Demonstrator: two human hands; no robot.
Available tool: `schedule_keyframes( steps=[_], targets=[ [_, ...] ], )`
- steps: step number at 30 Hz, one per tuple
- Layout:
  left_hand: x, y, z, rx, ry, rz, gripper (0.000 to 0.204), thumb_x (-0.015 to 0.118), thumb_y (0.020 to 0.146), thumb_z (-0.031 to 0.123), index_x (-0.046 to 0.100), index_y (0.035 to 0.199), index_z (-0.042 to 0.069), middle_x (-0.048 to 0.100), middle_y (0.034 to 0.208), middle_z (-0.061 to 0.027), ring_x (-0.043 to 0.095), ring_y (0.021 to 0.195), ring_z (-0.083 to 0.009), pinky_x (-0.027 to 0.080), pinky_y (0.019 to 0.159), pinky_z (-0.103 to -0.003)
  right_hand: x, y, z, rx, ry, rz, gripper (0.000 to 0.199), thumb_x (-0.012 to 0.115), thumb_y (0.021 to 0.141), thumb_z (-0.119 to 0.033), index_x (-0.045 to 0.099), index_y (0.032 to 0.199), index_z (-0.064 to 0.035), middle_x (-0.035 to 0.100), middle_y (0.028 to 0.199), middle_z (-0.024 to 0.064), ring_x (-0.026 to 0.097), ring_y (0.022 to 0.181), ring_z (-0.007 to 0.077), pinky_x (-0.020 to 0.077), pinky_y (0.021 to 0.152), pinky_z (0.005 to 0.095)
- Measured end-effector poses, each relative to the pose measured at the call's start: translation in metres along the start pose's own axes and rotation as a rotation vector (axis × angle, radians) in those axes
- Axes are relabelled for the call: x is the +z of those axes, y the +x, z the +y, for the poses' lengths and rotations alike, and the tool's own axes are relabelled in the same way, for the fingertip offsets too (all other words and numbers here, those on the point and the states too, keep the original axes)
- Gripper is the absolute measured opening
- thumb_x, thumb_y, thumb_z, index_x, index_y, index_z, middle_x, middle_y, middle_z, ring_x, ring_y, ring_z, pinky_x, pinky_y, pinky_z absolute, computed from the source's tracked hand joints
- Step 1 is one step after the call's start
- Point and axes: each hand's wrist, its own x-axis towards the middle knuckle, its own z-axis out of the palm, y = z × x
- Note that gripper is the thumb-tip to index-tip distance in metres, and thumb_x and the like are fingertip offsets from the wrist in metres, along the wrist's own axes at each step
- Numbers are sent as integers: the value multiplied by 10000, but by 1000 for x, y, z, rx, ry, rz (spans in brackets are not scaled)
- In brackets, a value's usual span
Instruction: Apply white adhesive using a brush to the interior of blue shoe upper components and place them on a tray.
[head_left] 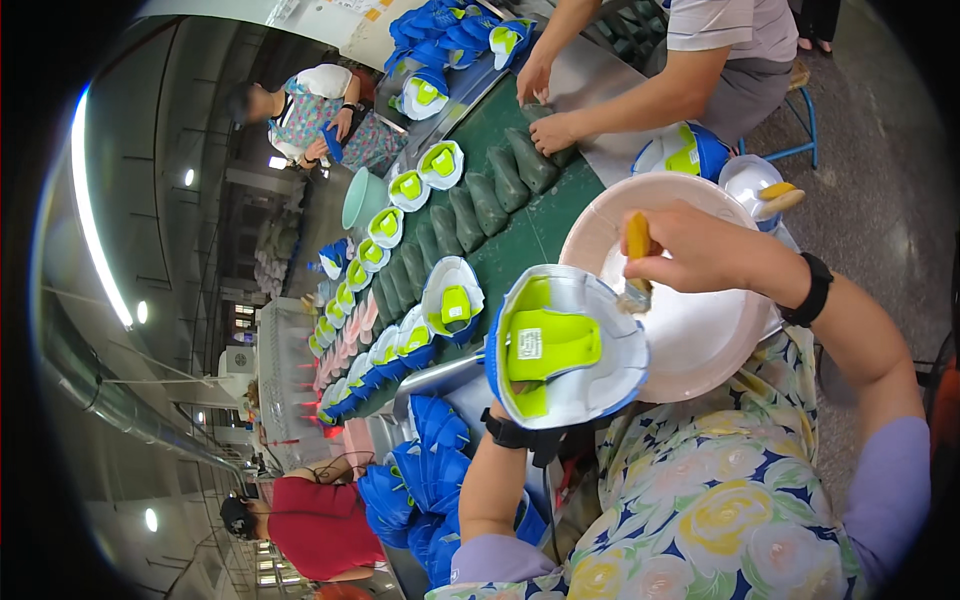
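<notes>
My left hand [497, 409] holds up a blue shoe upper [560, 345] with a white inside and lime-green lining, its open underside facing me. The upper hides most of that hand's fingers. In my right hand [695, 250] is a brush [638, 240] with a yellow handle, gripped between thumb and fingers. Its bristles point down at the right edge of the upper; whether they touch it I cannot tell. Behind and below the brush stands a wide pale pink basin [625, 200] with whitish contents or inner surface.
Blue shoe uppers [430, 470] are heaped left of my forearm. On the green belt [545, 215] stand rows of uppers and dark grey shoe lasts [485, 205]. A co-worker's hands [550, 130] touch lasts at the far side. Right of the basin, a white bowl [745, 180] carries yellow-handled tools.
</notes>
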Motion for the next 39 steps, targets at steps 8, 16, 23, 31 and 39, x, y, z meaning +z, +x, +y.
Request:
schedule_keyframes(
  steps=[8,16,23,31,39],
  targets=[
    [14,9,3,-38,83,18,432,423,1059,275,485,1390,5,675,1163,-227,713,985,-351,626,845,-482,15,13,-23,-509,42,327,180,712,904,-156,589,1000,-67,644,902,117,642,876,321,504,759,411],
    [-39,11,8,185,-34,67,466,391,1065,331,499,1372,-2,674,1213,-229,691,1069,-372,584,943,-504,12,-17,-13,-211,5,161,188,747,874,-136,641,1003,-50,675,932,133,654,886,324,514,788,395],
    [-219,26,46,266,370,550,292,480,1042,184,544,1319,118,658,1178,-119,654,1086,-261,570,895,-411,17,-33,-21,52,282,278,177,725,862,-20,649,1022,-22,730,977,105,697,904,209,524,820,310],
    [-255,113,51,464,223,497,446,444,991,-13,440,1402,160,568,1331,-92,615,1172,-237,548,947,-436,26,-37,-3,355,391,273,180,661,842,40,632,1014,-3,683,1010,105,649,981,187,490,902,306],
    [-318,85,71,95,991,937,631,541,845,-10,429,1457,93,597,1284,-187,627,1147,-326,538,908,-458,34,-39,9,338,403,144,210,649,902,9,576,1096,-25,625,1087,103,600,1050,180,466,949,303]
  ],
)
